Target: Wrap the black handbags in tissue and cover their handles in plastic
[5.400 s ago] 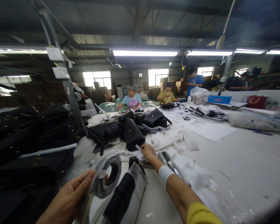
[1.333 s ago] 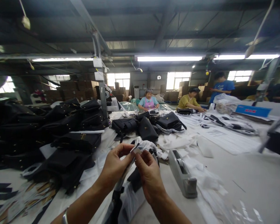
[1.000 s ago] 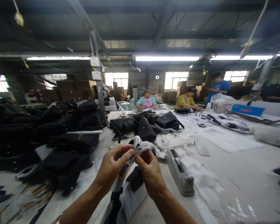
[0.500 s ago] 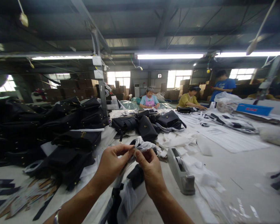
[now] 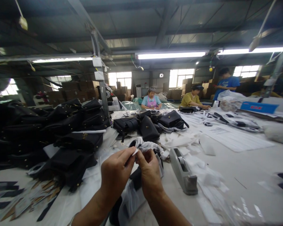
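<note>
My left hand is closed in a pinch, with a small white strip showing at its fingertips. I cannot tell whether the strip is tape or paper. My right hand grips a black strap wrapped in clear plastic, its thumb close to the left fingertips. Below both hands a black piece partly covered in translucent sheeting lies on the table. Just right of my right hand stands a grey tape dispenser.
Black bags are heaped at the left, and several more bags lie ahead. White paper scraps and plastic sheets litter the middle. Cut strips lie front left. Co-workers are across the table; a blue box stands far right.
My left hand has turned more upright and closer to the right hand. A white strip now shows at its fingertips. The right hand keeps its hold on the wrapped strap.
</note>
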Demonstrator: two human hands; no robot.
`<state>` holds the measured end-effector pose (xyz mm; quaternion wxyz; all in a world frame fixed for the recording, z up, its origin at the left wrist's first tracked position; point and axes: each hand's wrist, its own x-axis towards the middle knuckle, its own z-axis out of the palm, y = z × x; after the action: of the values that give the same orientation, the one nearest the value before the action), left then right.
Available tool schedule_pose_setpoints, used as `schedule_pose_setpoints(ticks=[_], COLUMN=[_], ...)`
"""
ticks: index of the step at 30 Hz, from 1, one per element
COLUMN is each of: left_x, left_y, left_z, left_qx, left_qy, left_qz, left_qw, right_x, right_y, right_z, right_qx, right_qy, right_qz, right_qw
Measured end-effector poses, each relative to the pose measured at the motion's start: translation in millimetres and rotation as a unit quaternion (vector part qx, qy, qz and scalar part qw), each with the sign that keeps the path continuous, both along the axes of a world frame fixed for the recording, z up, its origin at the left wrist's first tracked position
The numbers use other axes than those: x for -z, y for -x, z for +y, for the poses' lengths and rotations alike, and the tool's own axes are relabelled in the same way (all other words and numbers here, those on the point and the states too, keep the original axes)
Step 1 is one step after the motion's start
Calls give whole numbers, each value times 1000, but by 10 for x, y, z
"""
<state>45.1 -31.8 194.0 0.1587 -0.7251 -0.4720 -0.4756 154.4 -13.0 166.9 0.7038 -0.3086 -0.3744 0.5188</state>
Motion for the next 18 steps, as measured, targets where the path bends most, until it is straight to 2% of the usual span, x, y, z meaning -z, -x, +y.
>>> schedule_pose_setpoints(ticks=[5, 12, 15, 18], left_x=[33, 110, 110, 70], left_y=[-40, -25, -3, 60], left_z=[-80, -113, -117, -98], left_qx=[-13, -46, -34, 40], left_qy=[-64, -98, -64, 45], left_qz=[125, 192, 168, 65], left_qw=[990, 975, 983, 996], right_x=[7, -39, -50, -20], right_y=[-3, -40, -83, -134], right_z=[-2, -112, -149, -132], right_qx=[-39, -114, -112, -102], right_qy=[22, 16, -10, -12], right_qz=[60, 104, 71, 54], right_qw=[997, 988, 991, 993])
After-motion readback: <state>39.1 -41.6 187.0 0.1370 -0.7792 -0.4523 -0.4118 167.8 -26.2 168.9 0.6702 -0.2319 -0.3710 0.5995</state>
